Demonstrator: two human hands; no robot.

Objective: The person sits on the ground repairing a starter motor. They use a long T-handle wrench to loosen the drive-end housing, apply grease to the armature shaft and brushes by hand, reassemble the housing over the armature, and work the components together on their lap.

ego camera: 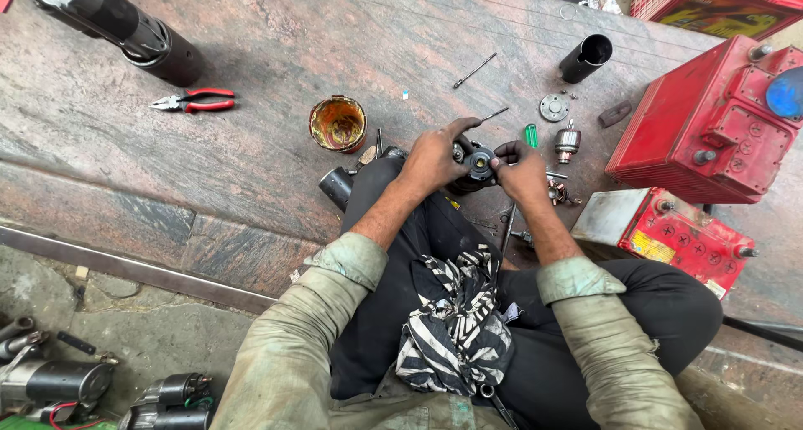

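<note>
My left hand (432, 156) and my right hand (522, 172) both grip a small round black motor part (481, 161) held above my knee. The left fingers wrap its left side, the right fingers pinch its right edge. A small armature (568, 140) stands on the stone floor just to the right, next to a round metal plate (553, 107). A green-handled screwdriver (530, 135) lies behind my right hand. A black cylinder housing (337, 184) lies by my left knee.
A grease tin (338, 124) sits left of my hands, red-handled pliers (194, 102) farther left. A large motor (117, 22) lies top left. Two red batteries (713, 120) (669, 233) stand at right, a black tube (586, 58) behind. A striped cloth (456, 321) rests on my lap.
</note>
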